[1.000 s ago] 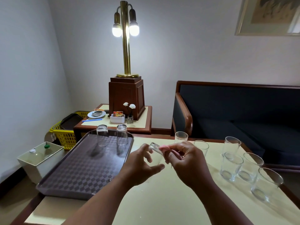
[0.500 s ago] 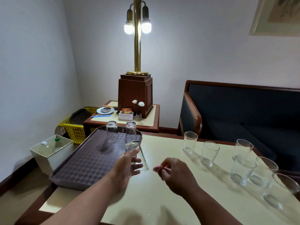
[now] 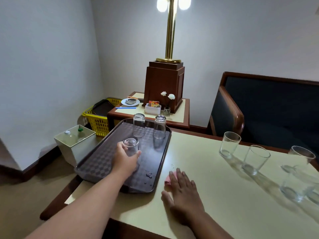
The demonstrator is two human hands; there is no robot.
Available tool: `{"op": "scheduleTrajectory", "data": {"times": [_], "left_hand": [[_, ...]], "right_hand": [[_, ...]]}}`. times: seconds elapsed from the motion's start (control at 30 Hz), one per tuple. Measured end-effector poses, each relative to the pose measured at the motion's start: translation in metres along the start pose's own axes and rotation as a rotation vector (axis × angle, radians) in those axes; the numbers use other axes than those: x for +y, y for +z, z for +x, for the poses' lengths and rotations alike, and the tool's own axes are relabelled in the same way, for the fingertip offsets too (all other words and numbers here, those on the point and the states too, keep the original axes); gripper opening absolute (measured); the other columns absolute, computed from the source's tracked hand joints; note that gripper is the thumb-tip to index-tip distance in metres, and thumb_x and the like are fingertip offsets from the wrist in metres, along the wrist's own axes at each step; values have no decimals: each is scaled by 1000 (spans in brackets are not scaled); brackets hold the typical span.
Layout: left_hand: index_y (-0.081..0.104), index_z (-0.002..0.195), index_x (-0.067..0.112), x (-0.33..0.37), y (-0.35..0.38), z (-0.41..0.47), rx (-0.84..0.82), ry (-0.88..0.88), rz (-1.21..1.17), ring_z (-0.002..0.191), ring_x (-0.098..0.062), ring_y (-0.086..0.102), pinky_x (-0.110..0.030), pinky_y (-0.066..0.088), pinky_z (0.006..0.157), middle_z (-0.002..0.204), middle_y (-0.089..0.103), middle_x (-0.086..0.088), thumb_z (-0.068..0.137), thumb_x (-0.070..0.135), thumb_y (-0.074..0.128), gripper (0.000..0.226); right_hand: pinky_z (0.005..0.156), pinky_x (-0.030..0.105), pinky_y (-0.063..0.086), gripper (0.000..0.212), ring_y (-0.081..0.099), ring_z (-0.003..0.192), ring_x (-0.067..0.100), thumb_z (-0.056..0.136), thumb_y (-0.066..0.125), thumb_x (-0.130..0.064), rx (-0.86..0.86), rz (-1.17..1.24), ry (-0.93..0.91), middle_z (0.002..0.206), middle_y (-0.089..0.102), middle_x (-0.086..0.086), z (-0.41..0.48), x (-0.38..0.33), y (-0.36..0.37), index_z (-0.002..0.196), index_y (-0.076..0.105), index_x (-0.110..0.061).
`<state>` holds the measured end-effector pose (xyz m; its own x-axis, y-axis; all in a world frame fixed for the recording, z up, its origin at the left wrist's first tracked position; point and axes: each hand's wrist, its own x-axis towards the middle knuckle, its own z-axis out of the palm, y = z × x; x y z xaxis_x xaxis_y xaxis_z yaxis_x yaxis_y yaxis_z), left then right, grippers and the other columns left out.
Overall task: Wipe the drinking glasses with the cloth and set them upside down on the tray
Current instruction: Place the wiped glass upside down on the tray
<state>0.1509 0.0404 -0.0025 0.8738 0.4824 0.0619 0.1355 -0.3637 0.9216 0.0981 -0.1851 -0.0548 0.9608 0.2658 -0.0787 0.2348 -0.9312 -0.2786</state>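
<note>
Looking at the cream table carrying the brown tray on its left part, two upside-down glasses standing at the tray's far end and upright glasses well off to the right. Gripping a third glass base-up over the tray's middle with the left hand, fingers curling round its lower half and kinda hiding the rim. Resting the right hand flat and loose on the table just beside the tray, fingertips lying on the pink cloth.
</note>
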Motion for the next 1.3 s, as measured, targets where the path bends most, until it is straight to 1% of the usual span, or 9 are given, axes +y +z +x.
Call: {"op": "scheduleTrajectory", "data": {"times": [0.1,0.17,0.4,0.53,0.67,0.83,1.07,1.2,1.3], "left_hand": [[46,105,12,-9,-3,20,60,-5,64,91,-25,57,-32,42,76,103,59,-4,81,25,81,43],[47,105,13,-18,-5,38,76,-21,95,92,-25,57,-32,42,78,105,58,-4,79,26,82,46],[48,114,14,-37,-5,110,118,-28,137,98,-24,59,-33,45,90,112,58,0,76,23,84,53],[58,90,13,-57,-1,138,230,-3,335,94,-35,62,-32,43,76,98,67,-10,82,0,56,15],[51,96,11,-46,5,174,267,5,304,97,-35,60,-37,50,84,102,63,-13,68,5,65,31],[41,126,2,-28,16,211,146,189,303,114,-34,49,-32,37,95,125,48,-19,52,30,59,81],[31,147,44,-2,26,252,-115,330,328,146,-30,21,-43,19,121,156,18,-12,72,35,48,77],[53,127,56,5,38,286,-338,375,432,132,-22,45,-30,32,111,160,16,-5,86,9,58,63],[66,98,52,10,44,297,-383,363,406,140,-21,36,-36,29,116,162,19,-5,84,4,51,52]], "right_hand": [[122,40,-10,72,-25,147,11,95,13,-67,16,-3,12,160,-28,-9,26,5,-1,155,-13,-37],[123,40,-8,67,-22,148,11,100,21,-59,34,8,17,162,-24,-9,45,9,-4,155,-10,-37],[123,42,-5,63,-14,151,14,101,26,-54,94,65,65,165,-14,-6,108,18,-9,156,-1,-38],[123,43,-6,66,-13,152,16,100,27,-53,119,60,91,165,-14,-4,127,20,-10,157,-1,-35],[122,41,-7,67,-15,151,14,98,27,-54,148,71,98,165,-14,-5,131,19,-9,156,-2,-36],[123,41,-7,69,-19,149,8,96,24,-56,179,125,116,163,-19,-12,123,15,-9,155,-7,-40],[123,41,-6,70,-18,149,9,95,24,-58,163,71,147,162,-23,-12,132,11,-13,154,-11,-41],[122,42,-6,76,-17,150,12,83,15,-62,134,38,162,162,-23,-11,138,11,-14,152,-12,-44],[122,42,-7,76,-17,150,12,83,15,-62,126,31,163,162,-23,-11,140,15,-13,151,-13,-44]]}}
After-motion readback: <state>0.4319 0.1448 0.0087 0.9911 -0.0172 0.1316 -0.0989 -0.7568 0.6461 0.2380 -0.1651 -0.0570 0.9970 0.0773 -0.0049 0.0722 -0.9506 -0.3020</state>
